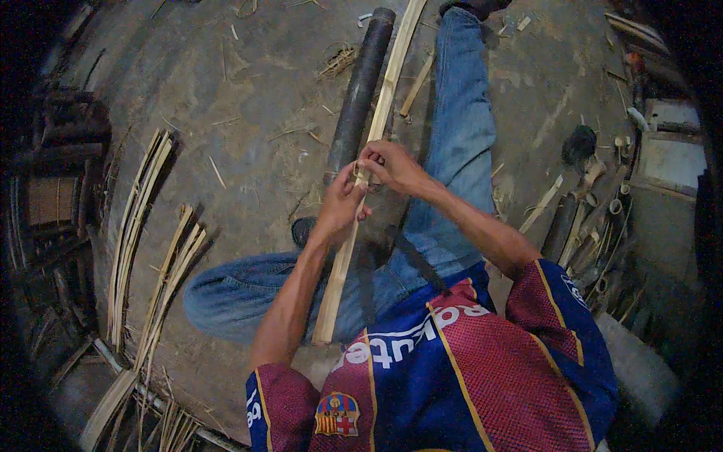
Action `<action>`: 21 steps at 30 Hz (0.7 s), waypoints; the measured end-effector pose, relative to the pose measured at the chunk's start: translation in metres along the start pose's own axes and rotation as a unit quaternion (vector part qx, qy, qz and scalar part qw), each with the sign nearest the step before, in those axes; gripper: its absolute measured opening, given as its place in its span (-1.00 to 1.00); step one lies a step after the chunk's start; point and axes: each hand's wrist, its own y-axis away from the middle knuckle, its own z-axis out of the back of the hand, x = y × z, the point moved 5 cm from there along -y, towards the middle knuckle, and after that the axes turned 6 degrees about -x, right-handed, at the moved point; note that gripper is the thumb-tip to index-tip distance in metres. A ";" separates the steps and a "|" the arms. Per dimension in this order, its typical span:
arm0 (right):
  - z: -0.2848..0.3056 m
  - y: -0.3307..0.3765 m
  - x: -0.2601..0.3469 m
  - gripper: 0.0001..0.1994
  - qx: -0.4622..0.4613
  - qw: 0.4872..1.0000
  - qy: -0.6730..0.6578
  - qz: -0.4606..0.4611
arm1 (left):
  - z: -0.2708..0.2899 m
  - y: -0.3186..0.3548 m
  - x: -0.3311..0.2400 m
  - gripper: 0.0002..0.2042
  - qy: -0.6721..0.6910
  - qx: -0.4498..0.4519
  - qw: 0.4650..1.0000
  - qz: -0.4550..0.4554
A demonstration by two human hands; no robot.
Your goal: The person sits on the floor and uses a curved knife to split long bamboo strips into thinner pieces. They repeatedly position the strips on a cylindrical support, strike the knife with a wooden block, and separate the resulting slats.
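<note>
Floor [248,128]: grey, worn, littered with slivers; dim room, dark at the edges.

Person: seated on the floor, in jeans [461,143] and a jersey [520,354]; one leg stretched out beyond the right hand, the other bent below and left of the hands.

Strip [385,98]: one, pale, long, flat; passes through the meeting point of the hands, one end between the forearms near the jersey, the other running away beyond the fingers and out of view.

Left hand [345,197]: fingers curled, closed on the strip.

Right hand [389,164]: just above and right of the left, touching or nearly so; thumb and forefinger pinched on the strip. A small pale curl shows at the fingertips; too fine to identify.

Step in hand, by judgement: close fingertip work on the strip. The next move seems to call for a steady left grip and a fine right pinch, with care for thin edges.

Tube [360,102]: dark, lying just beyond the hands, alongside the strip; contact cannot be told.

Fibre tuft [339,62]: farther out, left of the tube.

Bundles [134,230]: two, pale, well left of the hands.

Offcuts [560,226]: mixed, well right of the hands.
</note>
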 end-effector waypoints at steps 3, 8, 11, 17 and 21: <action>0.010 -0.014 -0.005 -0.84 0.076 0.988 0.133 0.025 | -0.006 0.005 -0.006 -0.56 -0.033 -0.061 0.998 -0.007; 0.015 -0.014 -0.001 -0.84 0.099 0.985 0.142 -0.003 | 0.003 -0.010 -0.028 -0.63 -0.256 -0.158 0.915 -0.268; 0.023 -0.006 0.002 -0.85 0.024 0.994 0.109 -0.005 | -0.008 -0.013 -0.042 -0.64 -0.315 -0.101 0.923 -0.197; 0.028 0.019 0.004 -0.84 0.004 0.992 0.113 -0.053 | -0.005 -0.019 -0.025 -0.56 -0.180 -0.066 0.971 -0.144; 0.028 0.029 0.013 -0.88 -0.043 0.978 0.201 0.040 | -0.014 -0.010 -0.023 -0.54 -0.247 -0.029 0.954 -0.167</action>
